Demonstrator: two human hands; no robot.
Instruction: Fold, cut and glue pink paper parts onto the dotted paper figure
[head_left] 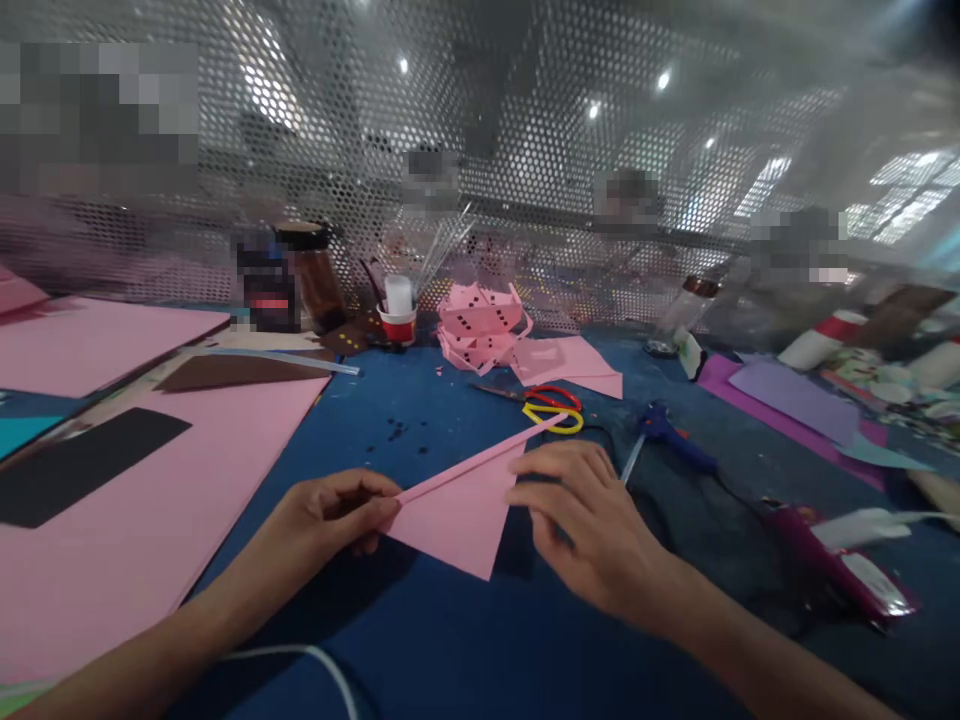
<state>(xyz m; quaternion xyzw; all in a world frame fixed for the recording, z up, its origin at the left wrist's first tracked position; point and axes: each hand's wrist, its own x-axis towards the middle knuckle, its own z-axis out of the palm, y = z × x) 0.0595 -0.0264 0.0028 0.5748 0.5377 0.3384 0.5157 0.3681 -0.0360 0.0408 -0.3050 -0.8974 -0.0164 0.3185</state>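
Note:
A piece of pink paper [457,515], its far edge rolled into a narrow strip, is held up over the blue table [420,650]. My left hand [330,515] pinches its left corner between thumb and fingers. At the paper's right side is my right hand [592,520], fingers stretched and apart; whether the fingertips touch the paper I cannot tell. Just beyond the rolled end lie scissors [553,398] with red and yellow handles. A blue glue gun [679,440] rests to the right of my right hand, a clear glue stick at its back end.
Large pink sheets [247,450] cover the left side, with a black paper piece [90,465] on top. Pink paper scraps [480,325] and a red-and-white cup [397,322] stand near the perforated metal screen [525,130]. Purple sheets [795,400] and a magenta pouch [840,565] lie right.

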